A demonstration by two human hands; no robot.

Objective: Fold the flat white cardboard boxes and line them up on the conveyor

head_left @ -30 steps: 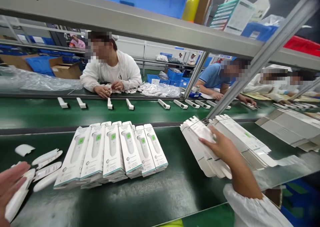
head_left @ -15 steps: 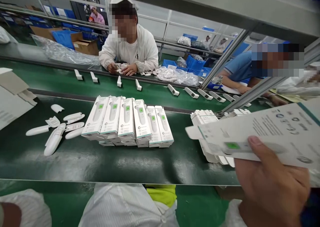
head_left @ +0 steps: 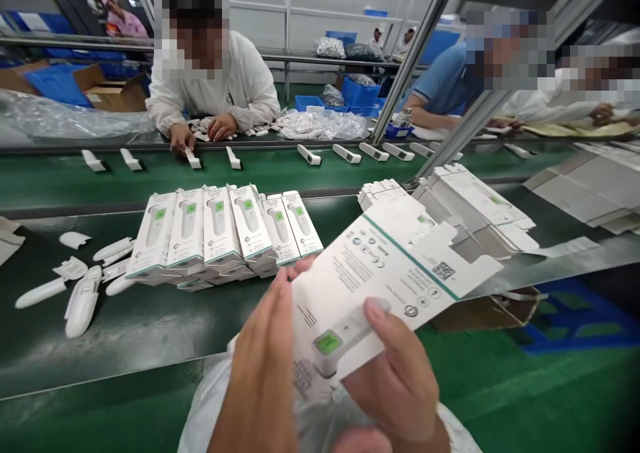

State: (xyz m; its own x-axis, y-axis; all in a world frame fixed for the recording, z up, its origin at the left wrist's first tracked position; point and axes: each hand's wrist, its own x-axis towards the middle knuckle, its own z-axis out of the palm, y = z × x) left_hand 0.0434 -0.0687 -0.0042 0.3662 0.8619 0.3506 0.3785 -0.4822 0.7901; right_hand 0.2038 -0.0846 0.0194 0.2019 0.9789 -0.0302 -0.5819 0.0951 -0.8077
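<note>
A flattened thermometer box (head_left: 345, 286), white with a teal stripe and a printed green display, is tilted in front of me. My right hand (head_left: 400, 373) is closed on its lower edge, thumb on the printed face and fingers underneath. Against the box's left edge lies my left hand (head_left: 265, 353), its fingertips reaching around the far side; the rest of its grip is partly hidden. Just beyond, several finished thermometer boxes (head_left: 187, 233) lean in a stacked row on the dark green bench. Loose white plastic shell parts (head_left: 83, 300) are scattered left of them.
Flat cartons (head_left: 470, 206) are piled at the right, with more folded card (head_left: 590, 186) farther right. White thermometers (head_left: 345, 153) lie along the green conveyor (head_left: 265, 163). A slanting metal post (head_left: 407, 60) stands behind the cartons. Across the line, a person in white (head_left: 215, 86) handles parts.
The flat box has moved left, in front of me, and turned in my right hand. My left hand has come into view against it. The view has shifted right; the person opposite now touches a thermometer.
</note>
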